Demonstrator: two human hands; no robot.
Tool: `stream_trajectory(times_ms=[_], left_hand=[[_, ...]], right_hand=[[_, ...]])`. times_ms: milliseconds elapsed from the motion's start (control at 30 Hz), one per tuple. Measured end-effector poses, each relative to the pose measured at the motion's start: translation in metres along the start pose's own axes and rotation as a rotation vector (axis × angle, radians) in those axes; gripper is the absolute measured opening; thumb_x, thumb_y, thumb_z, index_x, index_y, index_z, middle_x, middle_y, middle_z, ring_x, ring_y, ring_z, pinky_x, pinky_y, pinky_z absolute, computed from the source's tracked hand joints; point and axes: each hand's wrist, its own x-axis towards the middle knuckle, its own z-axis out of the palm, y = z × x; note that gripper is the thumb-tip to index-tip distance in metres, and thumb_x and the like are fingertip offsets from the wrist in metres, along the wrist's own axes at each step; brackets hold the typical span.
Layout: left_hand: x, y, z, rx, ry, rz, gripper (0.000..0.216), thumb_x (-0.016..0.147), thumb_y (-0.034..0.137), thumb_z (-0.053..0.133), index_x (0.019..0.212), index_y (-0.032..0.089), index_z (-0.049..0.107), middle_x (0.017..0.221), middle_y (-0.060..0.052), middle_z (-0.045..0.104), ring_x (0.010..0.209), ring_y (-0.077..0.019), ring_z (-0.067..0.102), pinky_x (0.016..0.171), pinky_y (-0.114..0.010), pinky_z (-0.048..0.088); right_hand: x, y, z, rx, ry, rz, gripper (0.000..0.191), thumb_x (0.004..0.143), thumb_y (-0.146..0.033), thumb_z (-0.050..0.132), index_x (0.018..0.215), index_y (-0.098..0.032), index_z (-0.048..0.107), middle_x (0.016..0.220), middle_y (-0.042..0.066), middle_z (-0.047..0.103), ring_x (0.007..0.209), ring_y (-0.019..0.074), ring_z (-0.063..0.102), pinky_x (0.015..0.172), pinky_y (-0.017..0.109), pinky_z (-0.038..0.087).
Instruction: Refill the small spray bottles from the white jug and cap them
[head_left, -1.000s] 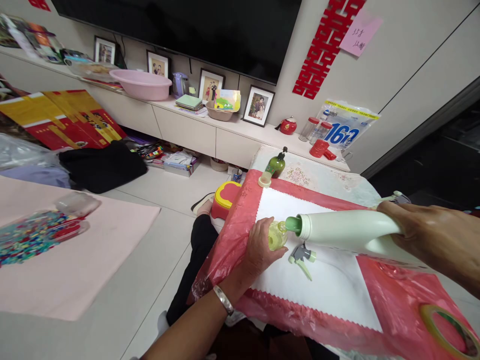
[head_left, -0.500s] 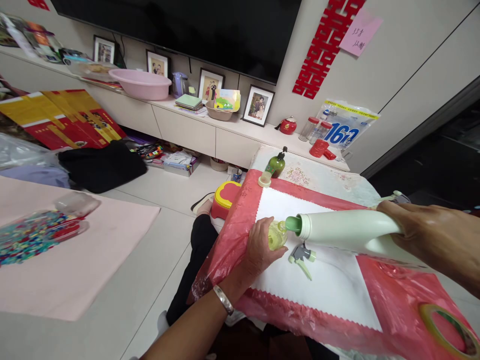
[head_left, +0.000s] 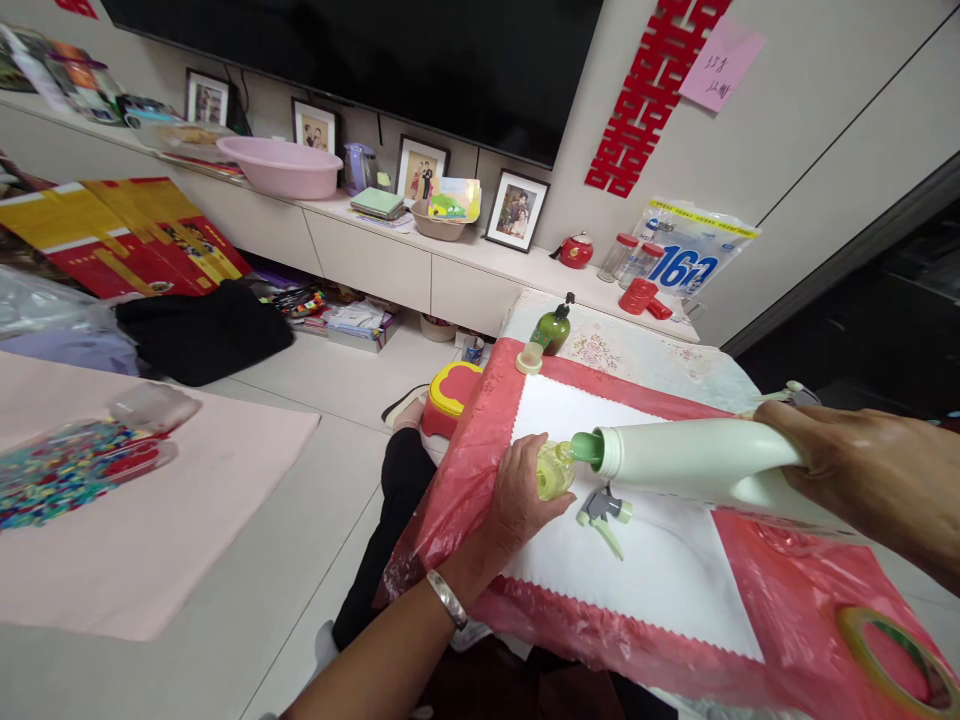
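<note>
My left hand (head_left: 517, 492) is wrapped round a small clear bottle (head_left: 553, 472) holding yellow-green liquid, standing on a white cloth (head_left: 660, 560). My right hand (head_left: 862, 470) grips the base of a large white bottle (head_left: 697, 460), tipped on its side. Its green neck (head_left: 583, 447) rests at the small bottle's mouth. A pale green spray-trigger head (head_left: 604, 512) lies loose on the cloth just beside the small bottle.
A red plastic sheet (head_left: 795, 600) covers the table under the cloth. A dark green pump bottle (head_left: 553, 328) and a cream cap (head_left: 529, 358) stand at the far corner. A tape roll (head_left: 896, 655) lies at the near right. A yellow-red stool (head_left: 450, 395) sits on the floor.
</note>
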Motion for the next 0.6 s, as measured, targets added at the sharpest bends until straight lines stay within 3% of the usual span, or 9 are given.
stream_trajectory(times_ms=[600], left_hand=[[-0.0033,-0.0065,0.0053,0.012,-0.008,0.022,0.090,0.061,0.033,0.086,0.137,0.020,0.041,0.129,-0.014,0.060,0.120,-0.0346,0.059,0.103,-0.056,0.051]], right_hand=[[-0.0001,0.0004,0.0021,0.012,0.015,0.001,0.012,0.080,-0.036,0.038,0.080,-0.028,0.047,0.074,0.006,0.066,0.061,0.0268,0.064,0.050,0.033,0.031]])
